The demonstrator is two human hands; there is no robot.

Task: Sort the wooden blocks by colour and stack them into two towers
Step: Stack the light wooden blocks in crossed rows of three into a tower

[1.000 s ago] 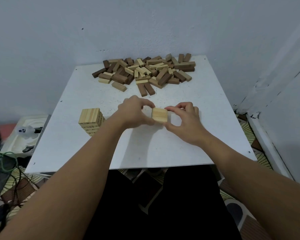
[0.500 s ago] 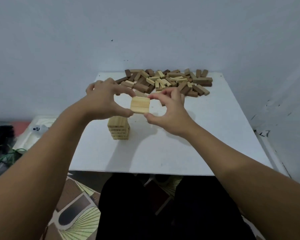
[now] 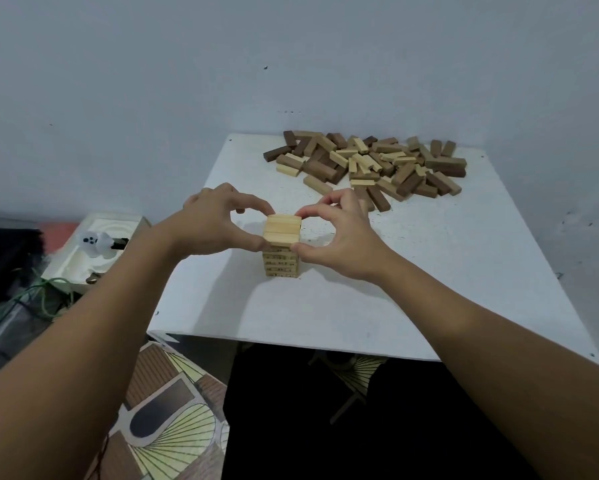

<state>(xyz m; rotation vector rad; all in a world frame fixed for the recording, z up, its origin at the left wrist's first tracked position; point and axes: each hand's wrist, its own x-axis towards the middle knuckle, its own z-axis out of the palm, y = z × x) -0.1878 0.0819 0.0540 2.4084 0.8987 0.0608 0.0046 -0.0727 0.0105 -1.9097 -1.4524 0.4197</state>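
Since half a second ago, carried leftward and lowered onto the light tower [image 3: 281, 261]: a layer of pale blocks [image 3: 282, 229], now seated on top, near the middle of the white table [image 3: 429, 271]. Mixed pile [image 3: 367, 166] waiting at the far edge. Left hand [image 3: 215, 223] and right hand [image 3: 339, 237] pinching the layer's opposite ends, thumbs low, forefingers high. Probably light, stiff, smooth wood; best held by the ends, squeezed together. Block count in the layer unclear; tower's far side hidden; no dark tower visible.

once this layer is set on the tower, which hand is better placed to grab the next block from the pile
Probably the right hand: the pile lies at the table's far right, nearer it than the left hand.
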